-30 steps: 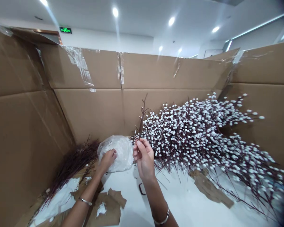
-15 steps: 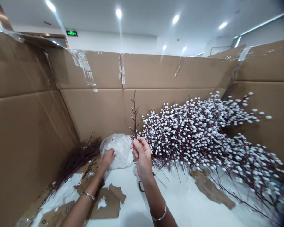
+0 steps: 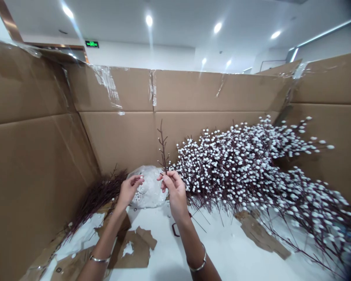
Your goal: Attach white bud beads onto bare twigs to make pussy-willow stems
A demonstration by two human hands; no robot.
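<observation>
Head view, contents of the work area:

1. Right hand (image 3: 175, 193): closed, thumb and fingers pinching a bare dark twig (image 3: 163, 146) near its lower end. The twig stands upright above the hand.
2. Left hand (image 3: 129, 190): raised just left of the right hand, fingertips drawn together near the twig's base. Whether they hold anything cannot be told.
3. Clear plastic bag (image 3: 149, 191): holds white buds; lies just beyond the hands, between them.
4. Pussy willow branches (image 3: 242, 168): large heap of white-budded stems, right of the hands.
5. Bare dark twigs (image 3: 98, 197): bundle, left of the bag.
6. Torn cardboard scraps (image 3: 131, 249): near left, on a white sheet (image 3: 152, 249).
7. Corrugated cardboard walls (image 3: 117, 140): taped, enclosing left, far and right sides.
8. Silver bangles (image 3: 197, 266): one per wrist.
</observation>
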